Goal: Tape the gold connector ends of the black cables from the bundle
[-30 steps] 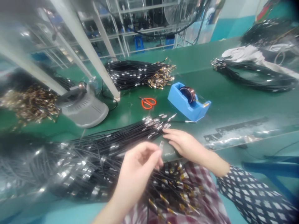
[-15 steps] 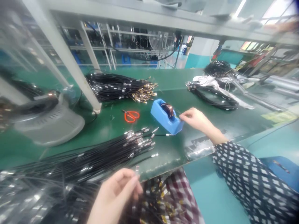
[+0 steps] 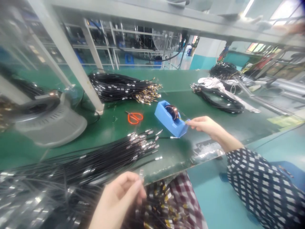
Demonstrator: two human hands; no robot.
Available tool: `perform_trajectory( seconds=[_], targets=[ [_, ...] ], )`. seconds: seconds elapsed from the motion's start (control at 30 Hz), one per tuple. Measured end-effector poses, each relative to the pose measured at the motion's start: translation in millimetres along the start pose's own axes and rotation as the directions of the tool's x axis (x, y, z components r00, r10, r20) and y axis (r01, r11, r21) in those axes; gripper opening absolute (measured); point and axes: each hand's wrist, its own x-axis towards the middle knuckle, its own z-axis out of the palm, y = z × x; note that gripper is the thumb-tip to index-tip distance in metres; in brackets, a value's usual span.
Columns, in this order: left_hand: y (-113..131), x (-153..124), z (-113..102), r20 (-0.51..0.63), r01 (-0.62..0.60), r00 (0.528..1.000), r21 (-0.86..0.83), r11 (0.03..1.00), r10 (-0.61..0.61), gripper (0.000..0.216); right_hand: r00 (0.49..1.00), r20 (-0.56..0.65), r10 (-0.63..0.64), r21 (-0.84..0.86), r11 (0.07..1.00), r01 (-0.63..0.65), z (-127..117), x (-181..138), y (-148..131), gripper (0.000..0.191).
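Observation:
My left hand [image 3: 121, 197] is closed in a pinch on a black cable, whose small metal-tipped end [image 3: 141, 173] sticks up past the thumb. Below and beside it lies a bundle of black cables with gold tips [image 3: 164, 203], over a checked cloth [image 3: 188, 194]. At the front lip of a blue tape dispenser [image 3: 171, 122], my right hand [image 3: 206, 125] pinches the end of a thin yellowish tape [image 3: 186, 121]. An amber roll [image 3: 172, 112] sits in the dispenser. Another bunch of black cables with silver tips [image 3: 140, 143] lies left of the dispenser.
Red-handled scissors [image 3: 134, 118] lie left of the dispenser. Behind are a coiled cable bundle [image 3: 121, 89] and another with white cloth [image 3: 219, 95]. A grey machine [image 3: 54, 127] stands left, by a white shelf post [image 3: 71, 60]. The table edge [image 3: 173, 174] runs in front.
My right hand has shifted slightly right at the dispenser's front, its fingers now straighter, with tape in the pinch. My left hand has hardly moved. The view has shifted a little.

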Motion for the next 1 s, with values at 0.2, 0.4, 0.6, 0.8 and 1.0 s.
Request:
perform_trajectory(
  seconds=[0.2, 0.4, 0.6, 0.8, 1.0],
  targets=[
    [-1.5, 1.2, -3.2, 0.020, -0.008, 1.000, 0.006, 1.000, 0.008, 0.026, 0.999, 0.021, 0.038, 0.096, 0.995, -0.040, 3.7, -3.9, 5.3, 0.032],
    [-1.1, 0.9, -2.9, 0.022, 0.005, 1.000, -0.009, 1.000, -0.005, 0.026, 0.996, 0.061, 0.061, 0.129, 0.989, -0.069, 3.1, -5.1, 3.3, 0.027],
    [-0.1, 0.7, -3.0, 0.019, 0.007, 1.000, -0.012, 1.000, -0.006, 0.025, 0.994, 0.061, 0.092, 0.132, 0.986, -0.100, 8.1, 0.2, 10.7, 0.028],
    [2.7, -0.3, -2.0, 0.018, -0.008, 1.000, 0.020, 1.000, 0.007, 0.026, 0.998, -0.038, 0.046, 0.054, 0.998, -0.044, 19.6, -4.6, 13.4, 0.013],
    [10.3, -5.6, 6.1, -0.059, -0.162, 0.981, 0.259, 0.952, 0.183, 0.021, 0.952, 0.303, -0.052, 0.168, 0.986, 0.000, 63.6, -59.4, -6.0, 0.023]
  ],
)
